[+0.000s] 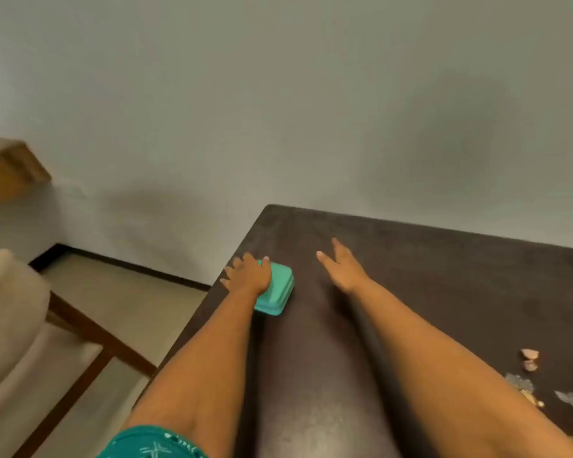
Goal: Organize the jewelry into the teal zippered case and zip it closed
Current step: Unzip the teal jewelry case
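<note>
Both arms are stretched way out over the dark brown wooden tabletop (427, 292), forearms bare and pretty much straight. The left hand (248, 273) is lying on top of the small teal rounded-rectangle zippered case (276, 292), palm down, covering its left half. Fingers are spread and reach past the case toward the tabletop's left edge, and the thumb sits along the case's far end. It looks more like resting or pressing than a real grab, though the underside of the hand is hidden, so I can't tell for sure.

The right hand (341, 267) is just to the right of the case, not touching it, flat and low over the wood with the fingers straight and pointing toward the far edge. It holds nothing.

The case sits closed near the far-left corner of the tabletop, right by the left edge. Its long axis runs roughly from the near edge to the far edge, tilted a bit to the right at the far end.

Over at the near-right corner there's a scatter of small gold, silver and pinkish jewelry pieces (531, 385), well apart from the case and too blurry to make out individually. A teal patterned sleeve (153, 446) shows at the bottom.
</note>
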